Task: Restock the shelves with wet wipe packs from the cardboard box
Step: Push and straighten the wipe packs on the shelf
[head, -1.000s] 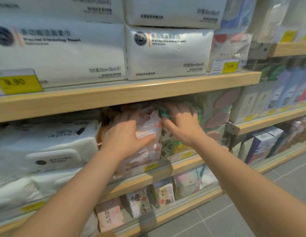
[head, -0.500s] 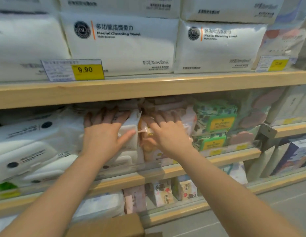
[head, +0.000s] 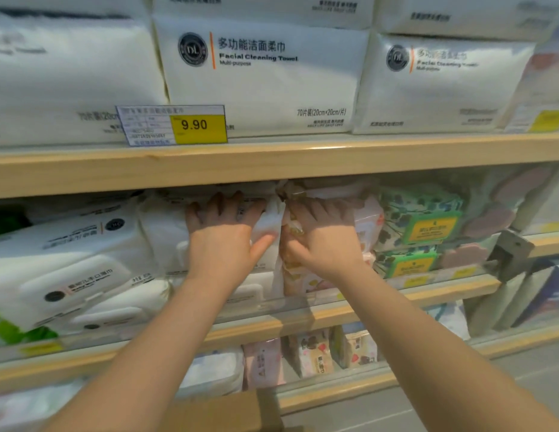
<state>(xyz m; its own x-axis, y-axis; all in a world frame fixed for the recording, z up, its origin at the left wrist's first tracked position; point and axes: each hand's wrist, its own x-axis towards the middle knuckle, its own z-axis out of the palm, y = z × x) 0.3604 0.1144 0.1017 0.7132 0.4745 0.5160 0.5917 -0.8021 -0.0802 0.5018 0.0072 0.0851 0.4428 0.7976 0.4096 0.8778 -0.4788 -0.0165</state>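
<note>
A: Where are the hands?

B: Both reach into the middle shelf (head: 359, 310), under the wooden board above. The left hand (head: 223, 241) lies flat on a white wet wipe pack (head: 166, 235), fingers (head: 216, 203) spread and open over its top, thumb out against the pack's right end.

A: And the right?

B: The right hand (head: 325, 241) presses on a pink patterned wet wipe pack (head: 367, 226) just beside the white one, fingers stretched out, not closed around it. The two packs touch where the thumbs nearly meet.

A: How do the packs look?

B: The white one is soft, plain, with small dark print; the pink one is crinkled film with little pictures, too blurred to read. Green floral packs (head: 423, 224) stand to its right. A cardboard box (head: 216, 413) edge shows at the bottom.
</note>
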